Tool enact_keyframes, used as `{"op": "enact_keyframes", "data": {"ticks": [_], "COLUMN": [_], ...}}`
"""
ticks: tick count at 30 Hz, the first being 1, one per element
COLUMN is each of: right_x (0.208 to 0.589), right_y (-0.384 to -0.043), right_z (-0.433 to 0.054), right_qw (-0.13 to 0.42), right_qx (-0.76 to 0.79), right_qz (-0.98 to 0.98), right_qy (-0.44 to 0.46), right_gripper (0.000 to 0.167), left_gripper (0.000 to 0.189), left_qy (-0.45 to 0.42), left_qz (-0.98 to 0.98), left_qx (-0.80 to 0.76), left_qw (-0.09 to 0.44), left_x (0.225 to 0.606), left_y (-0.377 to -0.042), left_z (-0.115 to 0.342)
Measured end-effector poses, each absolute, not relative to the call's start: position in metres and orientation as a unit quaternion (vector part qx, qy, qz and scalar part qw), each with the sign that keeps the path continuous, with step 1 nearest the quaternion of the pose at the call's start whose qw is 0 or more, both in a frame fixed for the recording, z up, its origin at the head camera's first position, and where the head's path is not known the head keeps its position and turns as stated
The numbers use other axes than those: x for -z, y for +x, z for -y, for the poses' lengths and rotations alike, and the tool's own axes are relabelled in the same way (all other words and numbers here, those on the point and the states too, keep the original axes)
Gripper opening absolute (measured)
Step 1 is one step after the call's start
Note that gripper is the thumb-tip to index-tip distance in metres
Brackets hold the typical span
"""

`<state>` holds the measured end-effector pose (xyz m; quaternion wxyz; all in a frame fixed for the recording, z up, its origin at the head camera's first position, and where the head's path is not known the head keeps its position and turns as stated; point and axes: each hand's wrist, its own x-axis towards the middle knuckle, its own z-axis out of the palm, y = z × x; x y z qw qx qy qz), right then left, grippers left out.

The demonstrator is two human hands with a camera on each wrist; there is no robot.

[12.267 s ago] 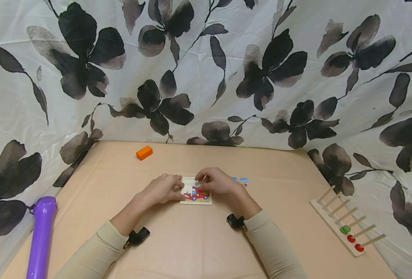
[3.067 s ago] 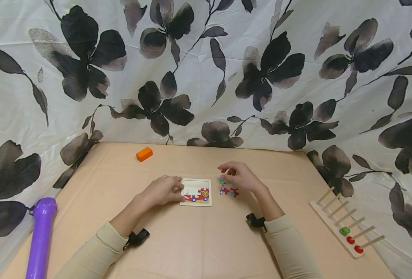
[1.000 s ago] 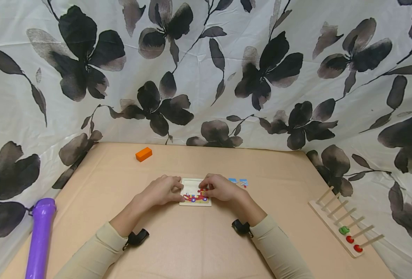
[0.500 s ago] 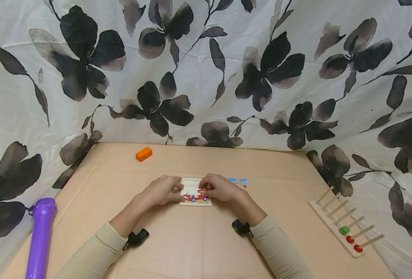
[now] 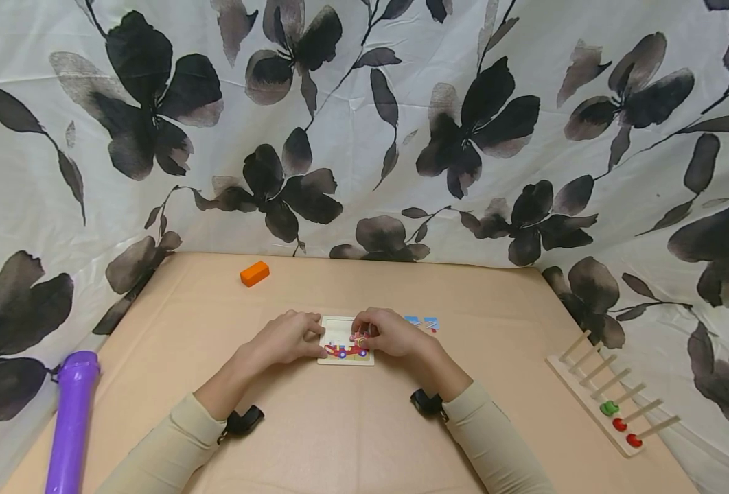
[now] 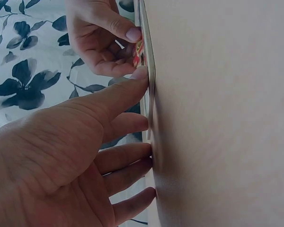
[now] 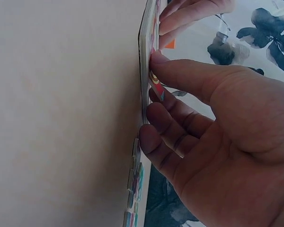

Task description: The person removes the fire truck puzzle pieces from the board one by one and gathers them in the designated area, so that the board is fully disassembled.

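A small wooden jigsaw tray (image 5: 340, 328) lies mid-table, its picture of a red vehicle showing along the lower part and pale bare board above. My left hand (image 5: 285, 336) steadies the tray's left edge with thumb and forefinger. In the left wrist view its other fingers (image 6: 130, 170) extend down to the table. With thumb and fingertips my right hand (image 5: 392, 333) pinches a red and yellow puzzle piece (image 7: 157, 87) over the tray's right side. The right wrist view shows this piece tilted against the board, partly hidden by the thumb.
Several loose puzzle pieces (image 5: 430, 322) lie right of the tray, partly behind the right hand. An orange block (image 5: 255, 273) sits at the back left. A purple tube (image 5: 75, 418) stands at the left edge, and a pegged wooden rack (image 5: 599, 391) at the right.
About three seconds ago the right hand was over the loose pieces; it has since moved left to the tray with a piece. That piece has tilted slightly just now. The left hand stays put.
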<state>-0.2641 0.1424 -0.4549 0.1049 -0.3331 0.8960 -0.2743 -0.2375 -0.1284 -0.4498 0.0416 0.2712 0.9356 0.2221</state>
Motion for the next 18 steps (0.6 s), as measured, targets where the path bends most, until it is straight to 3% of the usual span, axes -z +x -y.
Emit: {"op": "enact_keyframes", "data": {"ticks": [18], "right_x": [0.4552], "right_y": [-0.2666], "right_z": [-0.1418], "right_qw": [0.094], "right_qx": [0.289], "right_qz": [-0.89], "right_qy": [-0.341], "right_gripper": [0.021], "left_gripper": [0.048], "left_qy": [0.273], "left_qz": [-0.932], "left_qx": [-0.233], "left_qw": [0.043], "left_x": [0.4496], "left_y": [-0.2379], "left_z": [0.1295]}}
